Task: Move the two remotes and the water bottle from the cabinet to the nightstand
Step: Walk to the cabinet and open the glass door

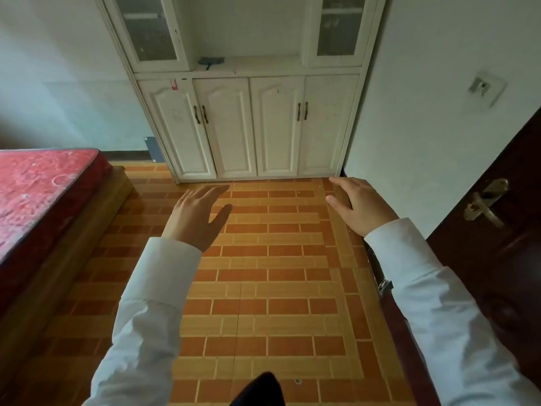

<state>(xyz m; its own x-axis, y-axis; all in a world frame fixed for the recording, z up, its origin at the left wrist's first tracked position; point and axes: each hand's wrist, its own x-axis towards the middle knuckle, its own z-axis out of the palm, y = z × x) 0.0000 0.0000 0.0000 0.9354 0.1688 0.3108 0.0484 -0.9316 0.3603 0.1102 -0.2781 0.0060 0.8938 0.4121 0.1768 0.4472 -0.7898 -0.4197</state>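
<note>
A white cabinet (248, 124) stands ahead against the wall, its lower doors closed. On its open middle shelf lies a small blue-grey thing (210, 62); I cannot tell what it is. No remotes, water bottle or nightstand show in this view. My left hand (199, 215) hovers over the tiled floor in front of the cabinet, palm down, fingers spread and empty. My right hand (360, 203) is held out the same way, open and empty, near the cabinet's lower right corner. Both arms wear white sleeves.
A bed with a red mattress (38, 183) on a wooden frame fills the left side. A dark wooden door (503, 259) with a brass handle (486, 203) stands at the right. Orange tiled floor (269, 288) lies between bed and door. Glass-fronted upper doors (149, 27) flank the shelf.
</note>
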